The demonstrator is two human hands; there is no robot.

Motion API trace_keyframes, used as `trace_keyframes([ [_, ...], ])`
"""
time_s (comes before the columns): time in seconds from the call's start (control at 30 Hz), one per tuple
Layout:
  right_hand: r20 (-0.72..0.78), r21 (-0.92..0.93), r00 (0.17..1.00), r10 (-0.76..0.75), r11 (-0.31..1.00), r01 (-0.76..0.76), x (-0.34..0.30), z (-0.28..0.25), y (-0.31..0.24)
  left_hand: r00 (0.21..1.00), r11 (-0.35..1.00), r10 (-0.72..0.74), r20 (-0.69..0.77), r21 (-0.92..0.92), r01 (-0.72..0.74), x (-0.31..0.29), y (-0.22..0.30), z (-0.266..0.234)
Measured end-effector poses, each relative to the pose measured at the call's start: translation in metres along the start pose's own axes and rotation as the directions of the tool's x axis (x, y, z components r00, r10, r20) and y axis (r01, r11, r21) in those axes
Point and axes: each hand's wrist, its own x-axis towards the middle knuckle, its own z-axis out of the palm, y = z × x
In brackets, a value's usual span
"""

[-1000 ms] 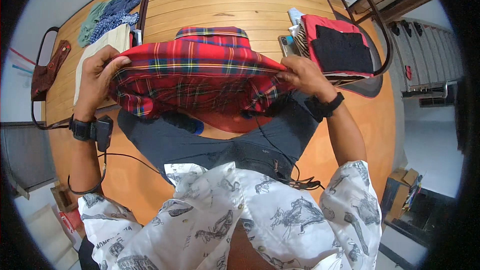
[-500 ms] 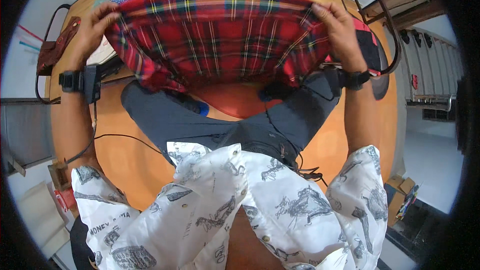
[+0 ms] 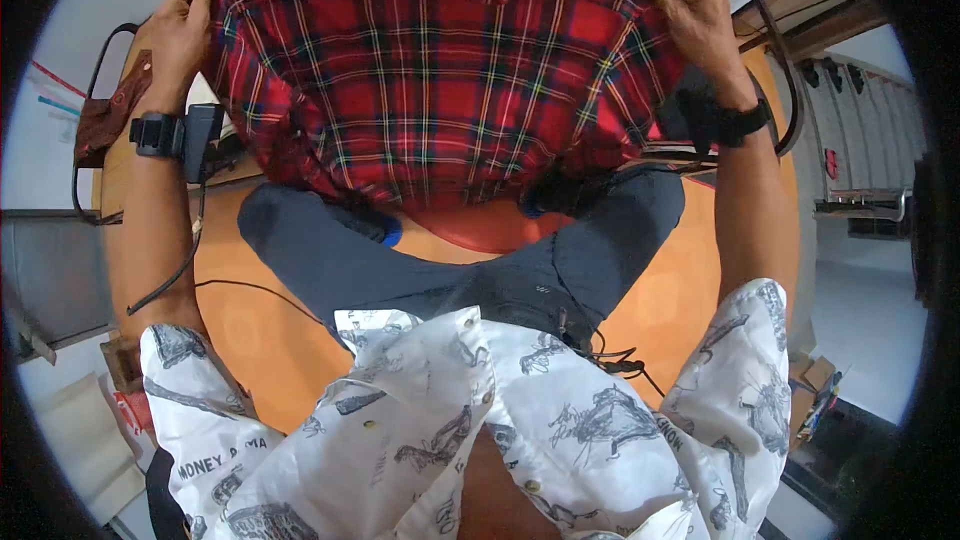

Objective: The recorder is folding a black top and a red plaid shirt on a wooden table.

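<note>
A red plaid shirt [image 3: 440, 80] hangs spread wide between my hands, its collar with a white label at the top and its body falling toward my knees. My left hand [image 3: 190, 30] pinches one shoulder of the shirt, fingers closed on the cloth. At the other shoulder, my right hand [image 3: 700, 25] grips the cloth in the same way. The lower part of the shirt hangs in front of a low wooden table and near my feet. Its sleeves drop along both sides, partly folded behind the body.
My crossed legs in dark trousers [image 3: 330, 240] lie below the shirt on an orange floor [image 3: 245, 340]. A brown leather case [image 3: 110, 120] is at the table's left, by a dark metal frame. Black cables [image 3: 610, 360] run over my lap. A cardboard box [image 3: 812, 380] stands at far right.
Both hands have lifted the shirt and drawn slightly apart. The collar and its label have come into view, and the shirt's body hangs flatter and more open.
</note>
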Motion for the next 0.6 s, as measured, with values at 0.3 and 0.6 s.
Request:
trace_keyframes([
  [0.3,0.13,0.195,0.985,0.113,0.971,-0.137,-0.005,0.016,0.015,0.999,0.959,0.035,-0.03,0.282,-0.025,0.004,0.012,-0.006],
  [0.6,-0.076,-0.162,0.974,0.215,0.961,-0.225,-0.015,0.023,-0.008,0.997,0.975,0.033,-0.067,0.22,-0.017,0.003,0.029,0.001],
])
